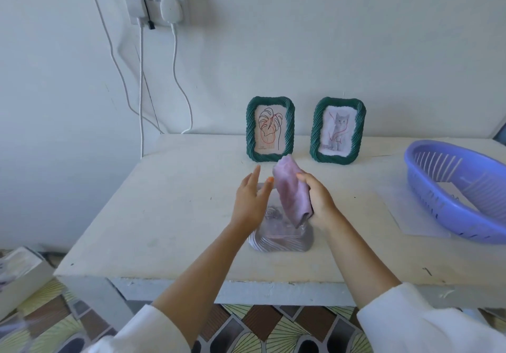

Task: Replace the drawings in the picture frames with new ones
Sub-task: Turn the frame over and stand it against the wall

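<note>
Frames [270, 129] 2 upright, basket [462, 188] holding paper [453, 192], right hand [319, 198] gripping cloth [291, 188], left hand [250, 196] spread.

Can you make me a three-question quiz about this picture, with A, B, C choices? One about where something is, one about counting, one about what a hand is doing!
1. Where is the purple basket?
A. on the floor
B. at the table's right end
C. behind the frames

2. How many green frames stand by the wall?
A. two
B. three
C. four

3. What is the right hand doing?
A. resting flat
B. pointing
C. holding a cloth

Answers: 1 B, it sits on the table at the right. 2 A, leaf frame and cat frame. 3 C, fingers wrap the lilac cloth.
</note>
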